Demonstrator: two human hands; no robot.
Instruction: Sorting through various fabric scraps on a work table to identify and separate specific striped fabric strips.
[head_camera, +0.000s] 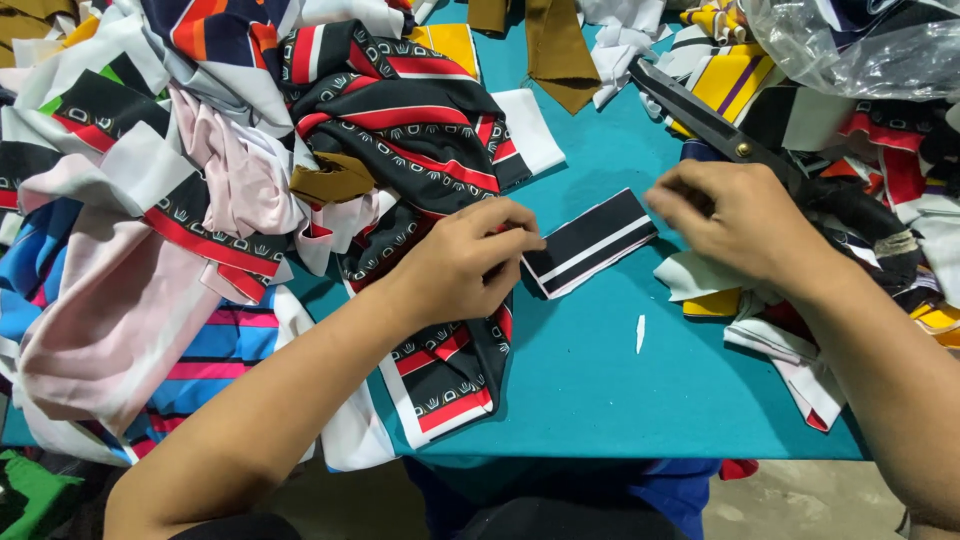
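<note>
Black-and-white striped fabric strip (590, 243) stretched flat between two hands on the teal bench (600, 380).
Left hand (465, 265) pinches its near end; right hand (735, 220) fingers its far end, scissors (715, 125) just behind.

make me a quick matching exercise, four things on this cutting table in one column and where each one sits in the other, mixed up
Things:
1. black strip with white stripe
2. scissors
3. clear plastic bag
4. white scrap

Places:
A. top right corner
B. alone on the bare teal table, below the strip
C. between the left hand and right hand
D. just above the right hand, blades pointing up-left

Pairs: 1-C, 2-D, 3-A, 4-B
</note>
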